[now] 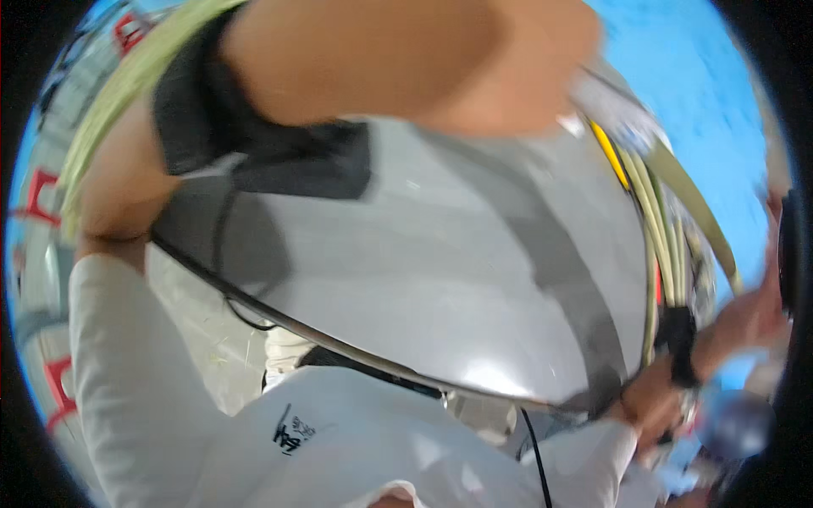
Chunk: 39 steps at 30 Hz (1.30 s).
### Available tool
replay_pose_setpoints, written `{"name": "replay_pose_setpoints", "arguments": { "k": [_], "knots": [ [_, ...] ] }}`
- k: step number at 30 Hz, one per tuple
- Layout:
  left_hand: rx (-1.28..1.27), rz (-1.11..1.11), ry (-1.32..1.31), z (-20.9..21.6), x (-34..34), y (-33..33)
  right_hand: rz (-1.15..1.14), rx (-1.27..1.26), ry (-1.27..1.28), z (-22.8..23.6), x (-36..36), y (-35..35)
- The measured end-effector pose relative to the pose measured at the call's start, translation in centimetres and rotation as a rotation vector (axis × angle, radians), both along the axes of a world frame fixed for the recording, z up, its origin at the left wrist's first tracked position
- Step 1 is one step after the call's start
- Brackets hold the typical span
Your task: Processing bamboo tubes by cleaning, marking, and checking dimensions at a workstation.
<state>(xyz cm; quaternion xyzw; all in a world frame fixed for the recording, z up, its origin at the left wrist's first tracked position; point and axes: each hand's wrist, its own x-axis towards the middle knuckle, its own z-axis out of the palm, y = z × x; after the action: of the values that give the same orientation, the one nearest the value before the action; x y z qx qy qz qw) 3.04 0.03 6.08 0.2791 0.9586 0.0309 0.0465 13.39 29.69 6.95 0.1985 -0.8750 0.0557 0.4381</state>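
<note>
My left hand (415, 63) is raised very near the camera, large and blurred at the top. Its fingers cannot be made out, nor whether they hold anything. A black band (199, 110) with a dark box-like piece wraps the left wrist. Just right of that hand is a whitish, blurred object (614, 106). From it an olive flat strip (699, 203) runs down toward my right hand (749, 317). The right hand reaches to the far right rim, a black band on its wrist. Its fingers are lost beside a dark round-edged object (792, 254).
Before me stands a glossy grey tabletop (406, 262) with a dark rim. Long pale-green strips (665, 229) and a yellow piece (610, 157) lie along its right side. More yellow-green strips (127, 80) curve at upper left. Red stools (41, 196) stand left; a black cable (222, 245) hangs nearby.
</note>
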Motion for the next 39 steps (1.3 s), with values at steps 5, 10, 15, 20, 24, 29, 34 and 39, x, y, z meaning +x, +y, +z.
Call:
{"name": "replay_pose_setpoints", "arguments": {
  "k": [5,10,15,20,24,29,34,39],
  "knots": [
    [0.210,-0.373,0.370,0.7,-0.4,-0.3,-0.218,-0.049,-0.396,0.2,-2.2,-3.3],
    [0.062,-0.148,0.037,-0.3,-3.0,0.9,-0.297,-0.204,-0.726,-2.9,-3.8,-0.3],
    [0.197,-0.272,0.345,-3.5,-5.0,-1.3,-0.048,0.378,-0.220,-4.2,-4.8,7.3],
    [0.210,-0.367,0.374,-4.4,-4.2,-1.3,-0.157,-0.137,-0.697,-4.6,-4.2,-3.2],
    [0.374,-0.363,0.312,-4.7,-6.0,-2.0,-0.322,-0.209,-0.720,-2.8,-5.2,-0.4],
    [0.351,-0.353,0.415,-4.2,-7.5,-1.7,-0.276,-0.076,-0.451,-4.6,-5.9,3.6],
    [0.289,-0.324,0.239,-4.4,-4.5,-1.6,-0.321,-0.150,-0.647,-4.5,-5.2,-1.5],
    [0.354,-0.304,0.377,-4.4,-6.8,-2.5,-0.452,-0.236,-0.577,-3.9,-5.9,3.5]
  ]
}}
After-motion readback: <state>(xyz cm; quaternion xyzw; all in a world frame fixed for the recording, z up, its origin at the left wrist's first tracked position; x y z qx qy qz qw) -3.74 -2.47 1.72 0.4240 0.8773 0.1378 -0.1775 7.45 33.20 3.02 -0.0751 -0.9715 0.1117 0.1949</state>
